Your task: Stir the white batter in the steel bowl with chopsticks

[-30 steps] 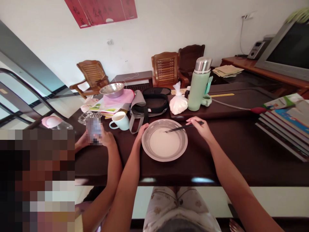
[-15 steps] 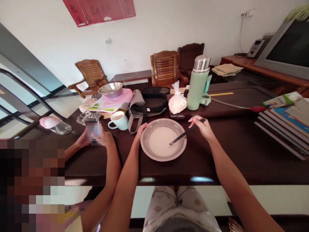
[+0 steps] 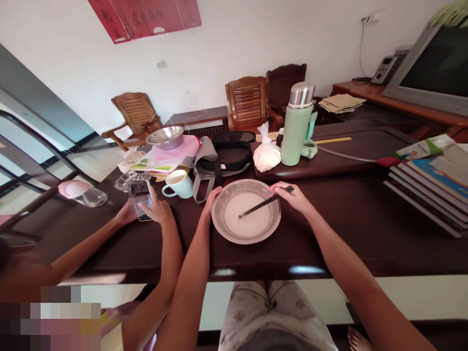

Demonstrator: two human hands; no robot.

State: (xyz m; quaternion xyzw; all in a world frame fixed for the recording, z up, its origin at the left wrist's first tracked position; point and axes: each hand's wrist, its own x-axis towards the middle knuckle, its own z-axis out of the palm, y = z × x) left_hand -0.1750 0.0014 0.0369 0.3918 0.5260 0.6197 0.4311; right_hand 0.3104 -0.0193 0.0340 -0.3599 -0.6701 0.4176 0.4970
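Observation:
A metal bowl [image 3: 220,212] of milky white liquid [image 3: 244,228] rests on the dark table in front of me. My left hand [image 3: 211,202] grips the bowl's left rim. In my right hand [image 3: 293,196], above the right rim, is a pair of dark chopsticks [image 3: 259,206]. They slant down to the left, with their tips in the liquid. Behind the bowl stand a knotted plastic bag of white powder [image 3: 267,156] and a green thermos [image 3: 294,136]. To the left is a pale blue mug [image 3: 183,185].
On my left, another person's hands [image 3: 160,208] hold a phone [image 3: 143,206]. A grey-and-black bag [image 3: 234,155] and a metal basin [image 3: 166,138] lie farther back. Stacked books [image 3: 431,190] occupy the right side, and a clear bottle [image 3: 92,196] is at far left.
My right hand and the chopsticks have moved left, and the tips have swept leftward through the liquid. The left hand stays on the bowl. The other person's head has shifted lower left.

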